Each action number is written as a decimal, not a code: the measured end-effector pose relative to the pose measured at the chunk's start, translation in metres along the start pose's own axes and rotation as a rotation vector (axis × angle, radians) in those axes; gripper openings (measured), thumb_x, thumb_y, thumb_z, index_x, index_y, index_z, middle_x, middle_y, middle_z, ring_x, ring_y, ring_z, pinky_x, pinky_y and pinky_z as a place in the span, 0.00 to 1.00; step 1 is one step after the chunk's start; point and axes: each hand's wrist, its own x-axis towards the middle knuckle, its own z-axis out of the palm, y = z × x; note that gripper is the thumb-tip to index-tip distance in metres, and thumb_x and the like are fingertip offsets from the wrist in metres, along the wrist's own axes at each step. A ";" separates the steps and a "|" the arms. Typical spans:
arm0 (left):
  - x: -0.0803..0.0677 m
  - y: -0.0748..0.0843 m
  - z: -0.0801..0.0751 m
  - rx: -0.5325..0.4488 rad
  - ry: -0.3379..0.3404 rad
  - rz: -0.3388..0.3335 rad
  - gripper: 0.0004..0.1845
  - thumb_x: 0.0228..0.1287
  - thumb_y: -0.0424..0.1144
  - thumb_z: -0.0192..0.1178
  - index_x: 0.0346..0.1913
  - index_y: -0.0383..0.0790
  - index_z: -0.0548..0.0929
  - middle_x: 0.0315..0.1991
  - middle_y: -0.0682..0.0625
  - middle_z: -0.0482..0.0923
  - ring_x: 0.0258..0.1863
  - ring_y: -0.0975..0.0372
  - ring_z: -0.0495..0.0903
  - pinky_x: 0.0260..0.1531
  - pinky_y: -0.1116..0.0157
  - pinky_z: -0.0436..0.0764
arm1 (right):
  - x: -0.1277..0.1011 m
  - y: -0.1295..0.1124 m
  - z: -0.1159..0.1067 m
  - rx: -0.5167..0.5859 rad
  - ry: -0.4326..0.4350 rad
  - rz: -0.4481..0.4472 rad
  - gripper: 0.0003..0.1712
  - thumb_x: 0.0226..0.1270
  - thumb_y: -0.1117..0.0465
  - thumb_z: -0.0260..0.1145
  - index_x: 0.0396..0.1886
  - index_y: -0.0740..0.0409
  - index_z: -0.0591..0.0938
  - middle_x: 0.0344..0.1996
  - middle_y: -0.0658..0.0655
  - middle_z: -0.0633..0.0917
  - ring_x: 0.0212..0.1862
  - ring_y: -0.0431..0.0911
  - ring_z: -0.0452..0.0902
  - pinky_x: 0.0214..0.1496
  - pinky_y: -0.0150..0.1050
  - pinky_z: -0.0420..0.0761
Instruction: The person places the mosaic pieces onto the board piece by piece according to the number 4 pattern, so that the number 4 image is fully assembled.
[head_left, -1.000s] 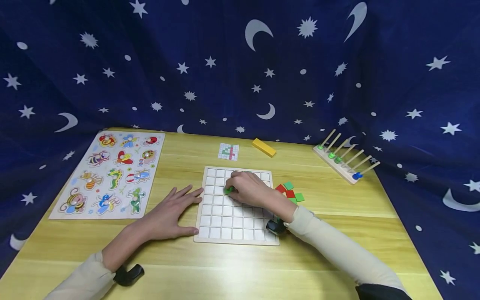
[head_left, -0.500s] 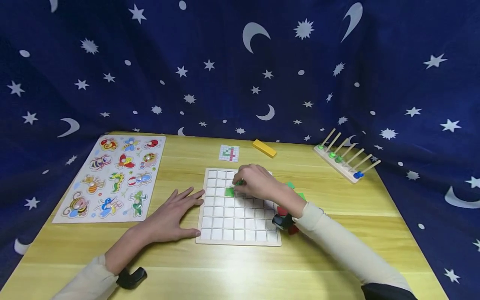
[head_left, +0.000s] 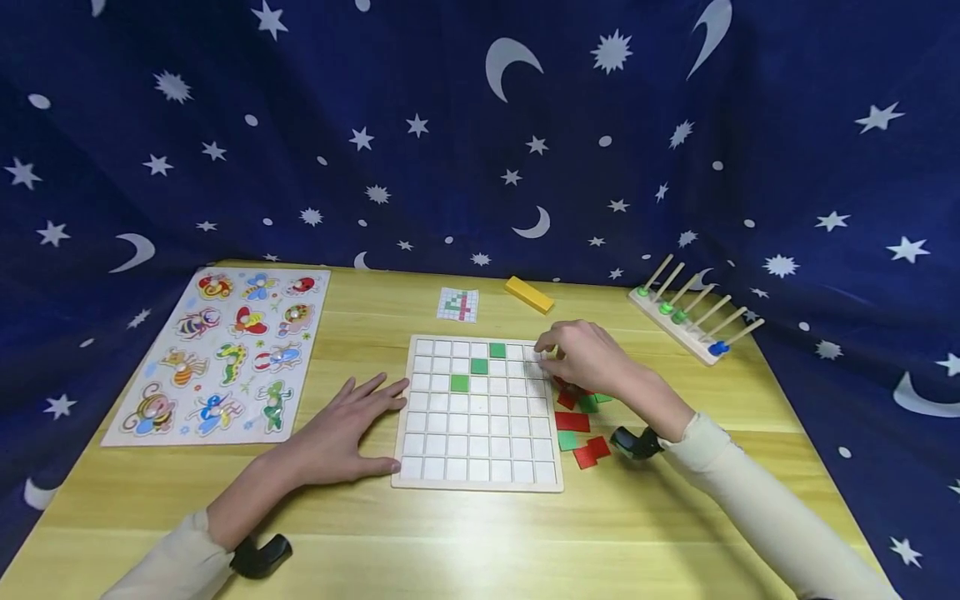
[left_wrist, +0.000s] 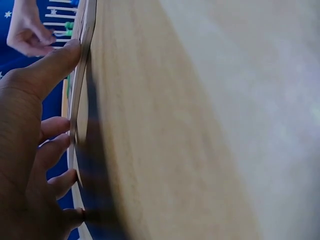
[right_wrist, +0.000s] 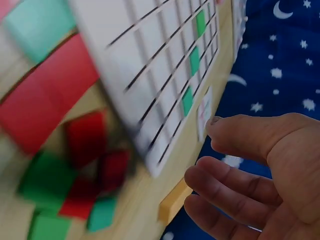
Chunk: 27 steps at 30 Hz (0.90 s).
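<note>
A white grid board lies in the middle of the wooden table. Three green tiles sit in its cells in a diagonal line, also seen in the right wrist view as green tiles. My left hand lies flat on the table, its thumb against the board's left edge. My right hand hovers at the board's upper right corner, fingers loosely curled and holding nothing. Just below it lies a pile of loose red and green tiles, blurred in the right wrist view.
An animal peg puzzle lies at the left. A small pattern card and a yellow block sit behind the board. A peg rack with beads stands at the far right. Blue star cloth surrounds the table.
My right hand set green tiles into the board one after another, then moved right off the grid to above the tile pile. The left hand stayed where it was.
</note>
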 end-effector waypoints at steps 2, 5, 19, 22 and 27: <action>0.000 0.000 -0.001 -0.001 0.002 -0.001 0.46 0.53 0.66 0.69 0.72 0.47 0.71 0.79 0.58 0.52 0.78 0.52 0.48 0.74 0.42 0.41 | -0.007 0.006 -0.001 -0.005 0.002 0.015 0.10 0.59 0.63 0.76 0.40 0.60 0.90 0.35 0.55 0.87 0.31 0.44 0.81 0.31 0.39 0.81; 0.000 0.000 -0.003 0.003 0.005 0.003 0.46 0.53 0.66 0.69 0.71 0.47 0.71 0.79 0.58 0.52 0.78 0.53 0.48 0.74 0.42 0.40 | -0.017 0.014 -0.001 0.000 -0.006 0.033 0.10 0.58 0.63 0.76 0.40 0.60 0.89 0.35 0.55 0.88 0.32 0.46 0.84 0.32 0.40 0.82; 0.000 0.001 -0.002 -0.017 -0.001 0.002 0.45 0.53 0.67 0.69 0.71 0.46 0.72 0.79 0.57 0.53 0.78 0.52 0.47 0.74 0.42 0.39 | -0.063 0.046 0.000 -0.040 -0.076 0.127 0.18 0.48 0.67 0.77 0.42 0.62 0.87 0.35 0.54 0.87 0.33 0.45 0.80 0.37 0.47 0.82; -0.001 0.002 -0.001 -0.021 -0.002 -0.002 0.45 0.53 0.67 0.69 0.71 0.47 0.72 0.78 0.58 0.53 0.78 0.52 0.47 0.74 0.42 0.40 | -0.070 0.051 0.005 -0.055 -0.062 0.125 0.18 0.47 0.67 0.79 0.41 0.61 0.87 0.32 0.52 0.85 0.31 0.44 0.75 0.34 0.45 0.79; 0.000 0.002 -0.001 -0.023 0.004 -0.002 0.46 0.53 0.66 0.69 0.71 0.47 0.72 0.78 0.58 0.53 0.78 0.51 0.48 0.74 0.42 0.40 | -0.077 0.057 0.014 -0.063 -0.005 0.106 0.21 0.45 0.67 0.80 0.42 0.61 0.87 0.34 0.53 0.85 0.33 0.45 0.77 0.35 0.47 0.80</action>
